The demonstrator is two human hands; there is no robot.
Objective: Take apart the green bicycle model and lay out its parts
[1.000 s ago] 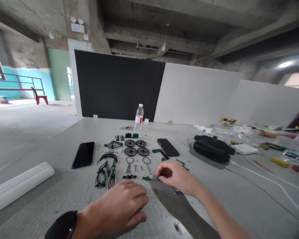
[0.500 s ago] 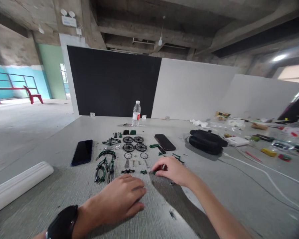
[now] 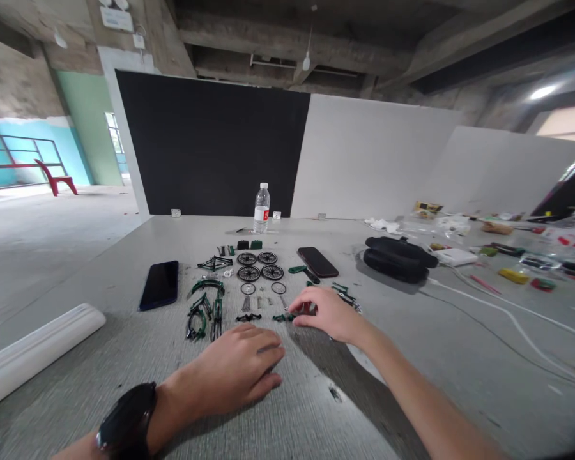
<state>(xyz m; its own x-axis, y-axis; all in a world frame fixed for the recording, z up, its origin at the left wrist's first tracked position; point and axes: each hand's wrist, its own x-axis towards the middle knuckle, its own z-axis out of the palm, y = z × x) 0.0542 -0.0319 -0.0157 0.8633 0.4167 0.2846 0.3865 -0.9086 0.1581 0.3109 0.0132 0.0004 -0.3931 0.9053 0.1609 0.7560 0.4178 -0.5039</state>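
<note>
Right hand [image 3: 323, 313] perhaps nearer green part [image 3: 282, 317]

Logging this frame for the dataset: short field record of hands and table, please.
left hand: flat on table, palm down, holds nothing; watch on wrist
right hand: fingertips at green part; grip unclear
parts: wheels, frame, in rows beyond the hands
either side of parts: blue phone, black phone
far: bottle, pouch
near left: white roll
</note>
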